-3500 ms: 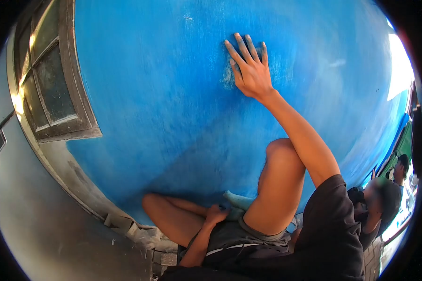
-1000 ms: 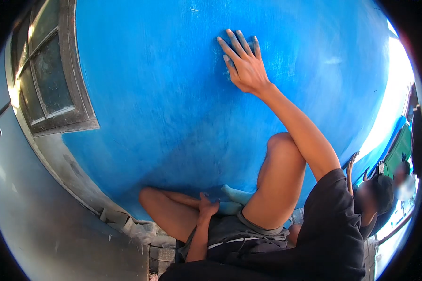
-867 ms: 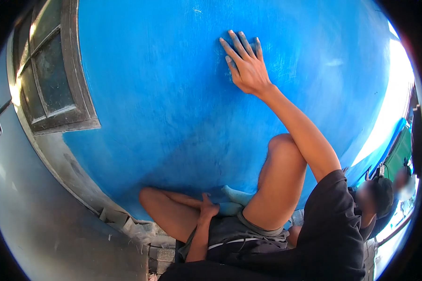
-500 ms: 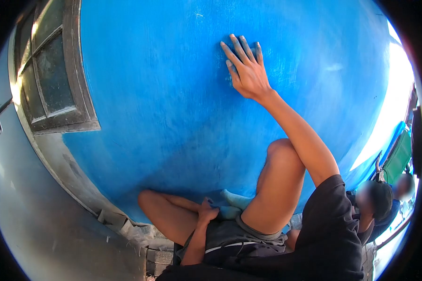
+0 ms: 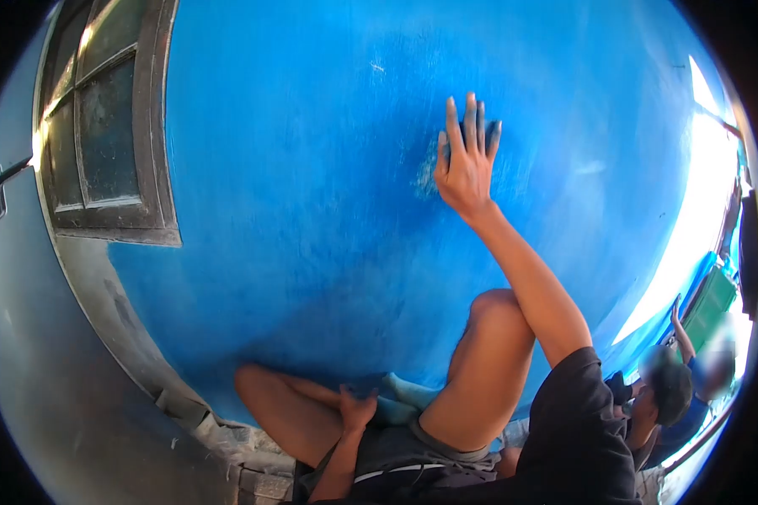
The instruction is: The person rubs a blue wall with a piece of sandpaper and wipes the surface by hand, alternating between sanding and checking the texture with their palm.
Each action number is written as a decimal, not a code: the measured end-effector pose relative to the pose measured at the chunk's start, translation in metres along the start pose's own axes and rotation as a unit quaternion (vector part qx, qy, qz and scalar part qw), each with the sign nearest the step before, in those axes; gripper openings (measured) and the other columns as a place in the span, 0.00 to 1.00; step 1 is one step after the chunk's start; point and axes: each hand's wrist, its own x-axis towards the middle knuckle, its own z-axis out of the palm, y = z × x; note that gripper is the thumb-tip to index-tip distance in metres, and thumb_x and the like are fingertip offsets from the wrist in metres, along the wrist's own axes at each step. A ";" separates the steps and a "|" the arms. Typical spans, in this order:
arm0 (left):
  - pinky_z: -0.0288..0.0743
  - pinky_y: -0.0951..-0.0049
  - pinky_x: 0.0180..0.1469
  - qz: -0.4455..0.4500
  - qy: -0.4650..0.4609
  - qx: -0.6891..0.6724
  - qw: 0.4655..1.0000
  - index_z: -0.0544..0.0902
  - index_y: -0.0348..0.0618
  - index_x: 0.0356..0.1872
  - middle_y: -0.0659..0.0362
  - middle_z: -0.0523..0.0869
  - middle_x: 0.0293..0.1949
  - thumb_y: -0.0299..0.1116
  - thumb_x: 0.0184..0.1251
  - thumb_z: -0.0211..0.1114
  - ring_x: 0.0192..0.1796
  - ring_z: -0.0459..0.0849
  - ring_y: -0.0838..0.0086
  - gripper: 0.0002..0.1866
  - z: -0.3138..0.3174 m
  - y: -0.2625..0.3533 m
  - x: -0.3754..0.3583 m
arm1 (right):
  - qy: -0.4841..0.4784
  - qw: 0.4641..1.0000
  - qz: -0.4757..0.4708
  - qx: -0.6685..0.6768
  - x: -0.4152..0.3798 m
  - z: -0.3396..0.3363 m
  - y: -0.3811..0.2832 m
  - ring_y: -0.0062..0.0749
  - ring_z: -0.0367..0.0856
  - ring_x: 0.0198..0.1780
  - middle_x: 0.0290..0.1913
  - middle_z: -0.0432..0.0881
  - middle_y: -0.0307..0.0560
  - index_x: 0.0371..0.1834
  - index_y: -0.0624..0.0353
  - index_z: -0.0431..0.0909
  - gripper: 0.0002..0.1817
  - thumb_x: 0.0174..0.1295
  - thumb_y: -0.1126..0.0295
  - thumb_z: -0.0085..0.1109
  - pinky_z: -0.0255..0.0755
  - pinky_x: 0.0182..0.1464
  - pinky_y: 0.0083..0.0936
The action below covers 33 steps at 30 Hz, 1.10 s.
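My right hand point(image 5: 467, 168) lies against the blue wall point(image 5: 312, 168) with its fingers pointing up and slightly apart. Its fingertips are grey, and something dark shows between and behind the fingers, too unclear to name. A pale, scuffed patch of paint point(image 5: 427, 174) is just left of the thumb. Low down, my left hand point(image 5: 358, 410) rests by my lap, its fingers curled near my socked feet point(image 5: 408, 392); what they hold, if anything, I cannot make out.
An old wooden-framed window point(image 5: 156, 126) is at the upper left, beside a grey metallic surface point(image 5: 84, 379). Loose bricks point(image 5: 265, 484) lie at the wall's foot. At the lower right are two other people point(image 5: 669, 391), one with an arm raised, near a green panel point(image 5: 710, 301).
My right hand has moved a little to the right along the wall and turned more upright. The view has shifted slightly. At the right, another person's raised arm has come into sight.
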 end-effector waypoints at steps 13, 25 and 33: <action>0.73 0.60 0.57 -0.088 0.162 -0.154 0.971 0.75 0.28 0.50 0.45 0.82 0.45 0.33 0.58 0.73 0.51 0.82 0.54 0.24 0.005 0.020 -0.009 | 0.073 0.997 -0.020 0.015 0.015 0.012 -0.019 0.55 0.52 0.81 0.81 0.55 0.58 0.79 0.54 0.60 0.28 0.76 0.64 0.45 0.36 0.78 0.65; 0.73 0.64 0.57 0.007 0.220 -0.307 0.926 0.72 0.29 0.54 0.51 0.82 0.46 0.29 0.64 0.68 0.47 0.81 0.62 0.22 -0.049 0.063 0.009 | -0.137 0.989 -0.044 -0.043 -0.003 0.012 -0.030 0.49 0.51 0.82 0.81 0.56 0.49 0.80 0.50 0.58 0.29 0.77 0.61 0.42 0.36 0.80 0.60; 0.78 0.63 0.45 0.052 -0.004 -0.157 0.986 0.76 0.37 0.55 0.51 0.84 0.45 0.37 0.70 0.64 0.44 0.83 0.67 0.18 -0.019 -0.004 0.026 | -0.188 0.970 -0.156 0.014 -0.003 0.010 -0.037 0.46 0.55 0.81 0.81 0.58 0.46 0.79 0.43 0.60 0.28 0.77 0.60 0.43 0.40 0.79 0.59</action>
